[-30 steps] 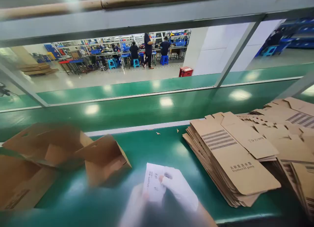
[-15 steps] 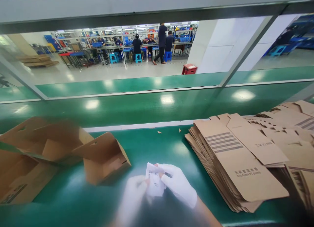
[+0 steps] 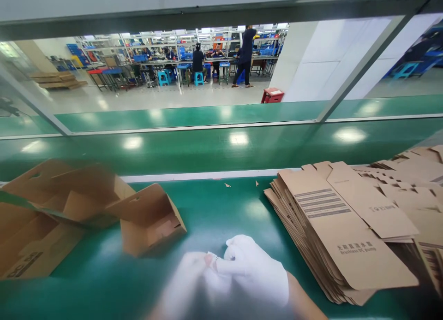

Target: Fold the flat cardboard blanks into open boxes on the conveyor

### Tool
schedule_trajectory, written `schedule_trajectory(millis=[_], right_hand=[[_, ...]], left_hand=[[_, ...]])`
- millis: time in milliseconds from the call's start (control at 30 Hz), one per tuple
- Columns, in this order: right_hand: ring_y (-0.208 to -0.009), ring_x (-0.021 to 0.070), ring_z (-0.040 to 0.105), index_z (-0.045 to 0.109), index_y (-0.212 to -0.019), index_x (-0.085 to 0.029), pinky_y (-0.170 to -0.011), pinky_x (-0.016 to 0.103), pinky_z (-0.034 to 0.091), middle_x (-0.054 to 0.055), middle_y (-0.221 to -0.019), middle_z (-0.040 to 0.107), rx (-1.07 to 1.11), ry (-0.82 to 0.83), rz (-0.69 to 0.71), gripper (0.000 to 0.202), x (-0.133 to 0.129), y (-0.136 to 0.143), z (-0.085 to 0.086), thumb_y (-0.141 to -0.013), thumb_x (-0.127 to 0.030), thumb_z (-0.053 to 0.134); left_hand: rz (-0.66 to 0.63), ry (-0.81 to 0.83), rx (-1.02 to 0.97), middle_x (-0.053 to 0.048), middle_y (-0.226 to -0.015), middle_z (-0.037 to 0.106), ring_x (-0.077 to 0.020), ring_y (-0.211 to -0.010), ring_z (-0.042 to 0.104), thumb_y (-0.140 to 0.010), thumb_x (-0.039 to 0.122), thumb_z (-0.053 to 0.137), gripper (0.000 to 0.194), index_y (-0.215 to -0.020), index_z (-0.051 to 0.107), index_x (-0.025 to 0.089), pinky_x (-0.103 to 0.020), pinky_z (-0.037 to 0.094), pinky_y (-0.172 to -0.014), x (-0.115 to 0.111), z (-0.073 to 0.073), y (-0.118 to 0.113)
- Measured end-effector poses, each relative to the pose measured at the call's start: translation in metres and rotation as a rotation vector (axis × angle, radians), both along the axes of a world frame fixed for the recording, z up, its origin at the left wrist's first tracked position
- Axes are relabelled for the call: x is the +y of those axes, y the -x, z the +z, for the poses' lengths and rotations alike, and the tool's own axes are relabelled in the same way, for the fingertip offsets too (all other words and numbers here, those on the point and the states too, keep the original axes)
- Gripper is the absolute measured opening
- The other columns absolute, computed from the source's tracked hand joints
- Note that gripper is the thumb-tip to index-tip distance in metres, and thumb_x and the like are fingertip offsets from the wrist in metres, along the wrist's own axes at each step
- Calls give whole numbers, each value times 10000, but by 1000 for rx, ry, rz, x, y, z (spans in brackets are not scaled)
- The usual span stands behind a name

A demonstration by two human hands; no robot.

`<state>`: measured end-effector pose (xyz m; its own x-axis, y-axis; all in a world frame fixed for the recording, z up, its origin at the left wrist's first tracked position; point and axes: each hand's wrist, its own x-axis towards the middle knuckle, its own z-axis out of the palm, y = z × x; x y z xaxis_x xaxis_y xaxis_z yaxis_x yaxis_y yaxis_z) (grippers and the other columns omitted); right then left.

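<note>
My left hand [image 3: 188,276], in a white glove with bare fingertips, is low in the middle of the view and smeared. Its fingers pinch a white paper slip [image 3: 217,283], which hangs blurred between the two hands; no writing can be read on it. My right hand [image 3: 254,269], gloved the same way, is closed against the slip's upper edge, its fingers curled and touching the left fingertips. Much of the slip is hidden behind the gloves. Left of the hands, an opened cardboard box [image 3: 150,228] stands on the green table [image 3: 214,214].
On the right lies a stack of flat printed cartons [image 3: 346,228], with more flat cartons [image 3: 411,191] behind. More folded-up boxes [image 3: 38,241] crowd the left. Small cardboard scraps [image 3: 227,185] lie near the white strip. Beyond the frame, people work at benches [image 3: 180,64].
The slip was held up with its writing showing; now it is lower and mostly covered by my gloves. My right hand has turned over it and curled, and both hands sit slightly lower.
</note>
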<state>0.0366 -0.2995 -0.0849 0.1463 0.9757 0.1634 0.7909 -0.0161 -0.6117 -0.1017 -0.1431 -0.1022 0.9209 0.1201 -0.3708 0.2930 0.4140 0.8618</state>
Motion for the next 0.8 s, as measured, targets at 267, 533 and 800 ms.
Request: schedule_trajectory(millis=[267, 533, 800], right_hand=[[-1043, 274, 562, 549, -1263, -167, -942, 398, 401, 134, -1141, 619, 565, -98, -202, 642, -13, -9, 4, -866, -657, 426], [-515, 153, 573, 580, -649, -165, -483, 234, 430, 20, -612, 632, 975, 206, -403, 262, 17, 17, 10, -784, -387, 549], [-282, 115, 394, 480, -596, -172, -351, 214, 291, 0, -375, 494, 930, 450, -116, 484, 21, -56, -7, -870, -570, 457]], left_hand=[[1, -620, -117, -38, -658, 638, -168, -659, 558, -917, 447, 435, 472, -594, 635, 166, -257, 401, -663, 11, 28, -5], [-65, -721, -217, -11, -747, 697, -156, -696, 601, -935, 362, 387, 430, -697, 717, 224, -254, 416, -694, 1, 28, -5], [-252, -519, 4, -15, -643, 667, -206, -633, 598, -719, 593, 627, 368, -707, 692, 230, -309, 464, -615, 8, 0, 10]])
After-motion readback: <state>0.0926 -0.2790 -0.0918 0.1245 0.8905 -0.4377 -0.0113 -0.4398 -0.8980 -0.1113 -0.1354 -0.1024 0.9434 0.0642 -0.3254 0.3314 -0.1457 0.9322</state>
